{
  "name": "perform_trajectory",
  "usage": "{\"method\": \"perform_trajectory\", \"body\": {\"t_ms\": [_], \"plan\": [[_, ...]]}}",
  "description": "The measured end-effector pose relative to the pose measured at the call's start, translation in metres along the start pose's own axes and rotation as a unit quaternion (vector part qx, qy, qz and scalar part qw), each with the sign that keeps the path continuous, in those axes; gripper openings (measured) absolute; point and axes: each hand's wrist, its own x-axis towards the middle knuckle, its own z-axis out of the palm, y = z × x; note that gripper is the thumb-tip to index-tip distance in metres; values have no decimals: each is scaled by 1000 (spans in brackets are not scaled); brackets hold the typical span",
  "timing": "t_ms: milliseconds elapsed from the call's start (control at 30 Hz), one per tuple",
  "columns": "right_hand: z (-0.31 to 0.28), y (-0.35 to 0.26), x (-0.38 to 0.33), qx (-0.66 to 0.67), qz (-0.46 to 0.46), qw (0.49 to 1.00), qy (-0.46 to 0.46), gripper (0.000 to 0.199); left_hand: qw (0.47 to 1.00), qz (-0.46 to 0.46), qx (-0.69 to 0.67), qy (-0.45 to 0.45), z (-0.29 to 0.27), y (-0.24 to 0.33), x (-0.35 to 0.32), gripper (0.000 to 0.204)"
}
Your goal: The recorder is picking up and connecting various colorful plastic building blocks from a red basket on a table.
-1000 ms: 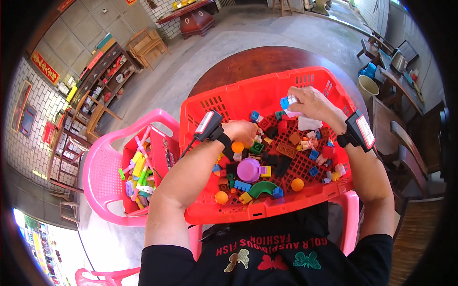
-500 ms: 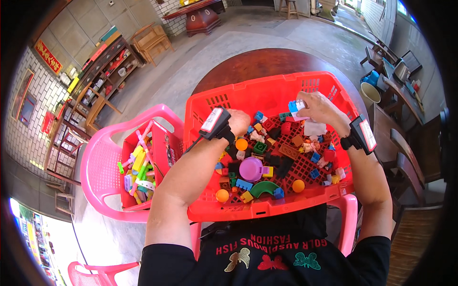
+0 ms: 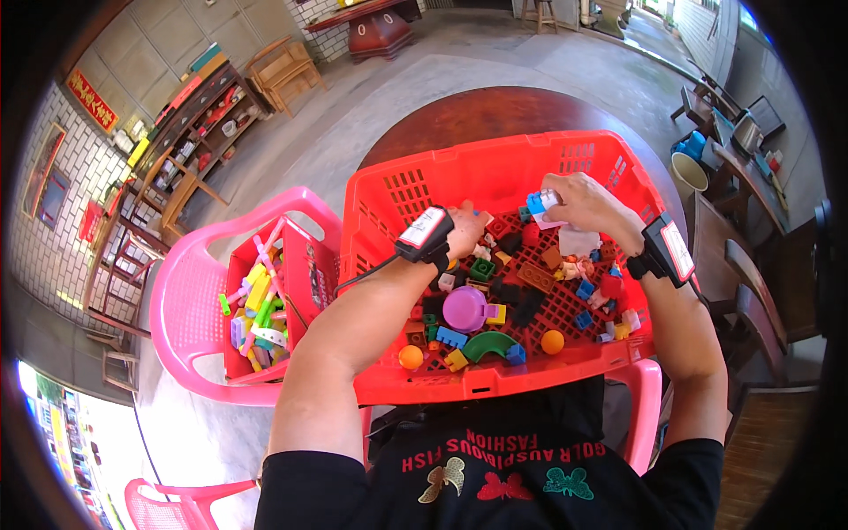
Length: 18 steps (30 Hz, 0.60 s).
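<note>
My right hand (image 3: 587, 205) is closed around a small stack of blue and white toy bricks (image 3: 543, 201), held over the right far part of a red plastic basket (image 3: 495, 155). My left hand (image 3: 463, 231) reaches down among the loose bricks left of it, a bit of blue showing by its fingertips; its fingers are mostly hidden behind the back of the hand. Around them lie a brown brick (image 3: 534, 278), a green brick (image 3: 481, 269), a purple round cup-like piece (image 3: 465, 309), a green curved piece (image 3: 488, 345) and an orange ball (image 3: 552, 342).
The basket covers the near part of a round wooden table (image 3: 442, 119). To the left, a pink plastic chair (image 3: 181, 327) bears a red box (image 3: 305, 265) of colourful toy pieces. Dark wooden chairs (image 3: 751, 283) stand to the right. A shelf (image 3: 203, 124) stands by the far left wall.
My left hand has moved right and slightly away from me, over where a blue brick lay. The stack in my right hand has shifted a little left and tilted.
</note>
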Motion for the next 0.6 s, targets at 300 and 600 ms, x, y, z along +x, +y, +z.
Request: {"method": "perform_trajectory", "body": {"t_ms": [300,600], "plan": [[1,-6,2,31,-4,999,-37,32,999,-7,15,-33,-12,-14,10,26],[-6,-15,0,49,3,999,7,33,673,32,-737,55,-77,-9,-7,18]]}}
